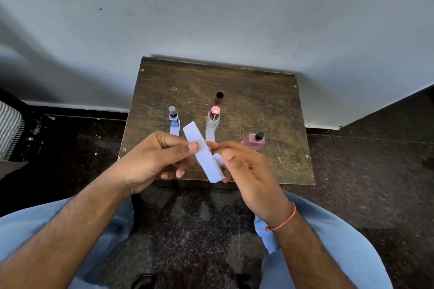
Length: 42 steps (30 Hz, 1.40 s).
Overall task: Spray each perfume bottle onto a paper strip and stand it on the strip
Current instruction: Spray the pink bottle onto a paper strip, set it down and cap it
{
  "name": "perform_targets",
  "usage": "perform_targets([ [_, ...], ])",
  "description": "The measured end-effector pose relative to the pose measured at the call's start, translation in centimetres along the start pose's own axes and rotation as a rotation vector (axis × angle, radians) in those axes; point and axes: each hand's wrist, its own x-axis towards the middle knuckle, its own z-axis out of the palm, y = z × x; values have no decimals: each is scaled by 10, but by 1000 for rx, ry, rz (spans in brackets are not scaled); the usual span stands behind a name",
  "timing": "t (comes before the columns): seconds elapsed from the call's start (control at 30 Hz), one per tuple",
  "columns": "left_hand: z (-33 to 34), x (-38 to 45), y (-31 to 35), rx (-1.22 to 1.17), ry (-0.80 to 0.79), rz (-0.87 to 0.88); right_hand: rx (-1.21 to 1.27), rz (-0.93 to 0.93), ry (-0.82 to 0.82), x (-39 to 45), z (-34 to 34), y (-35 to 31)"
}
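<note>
Both hands hold a stack of white paper strips [203, 152] above the near edge of a small wooden table [258, 110]. My left hand [155, 159] pinches the stack's upper part with the thumb on top. My right hand [244, 166] grips its lower end. A blue perfume bottle [173, 118] stands on a paper strip [174, 129] at the left. A clear bottle with a pink cap [213, 118] stands on another strip [209, 135] in the middle. A pink bottle with a black cap [254, 140] stands at the right, partly behind my right fingers. A dark brown bottle [218, 97] stands further back.
The table stands against a pale wall [211, 19]. Dark speckled floor [364, 171] surrounds it. My knees in light blue trousers [328, 241] are below the hands. A striped cloth [9, 129] lies at the far left edge.
</note>
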Motion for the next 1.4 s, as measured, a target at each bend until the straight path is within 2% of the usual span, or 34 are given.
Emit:
perform_targets([
  [0.13,0,1,-2,22,-1,1,-35,71,68,1,6,-3],
  [0.27,2,1,3,150,-12,-3,-152,86,136,2,9,-8],
  [0.43,5,4,4,260,-61,0,-173,123,138,0,7,-10],
  [0.67,11,8,-3,180,5,-6,130,117,183,-1,-19,-18],
  [0.8,13,13,-5,184,40,10,227,167,395,-2,-66,-17],
  [0.9,17,18,-9,180,44,21,65,237,585,-5,-109,-6],
  [0.97,21,22,-12,201,47,10,-98,312,616,-7,-130,7],
  [1.17,30,29,-17,134,-12,-19,-319,549,486,-6,-157,39],
  [1.4,34,26,-15,84,-24,-36,-430,688,464,0,-154,58],
])
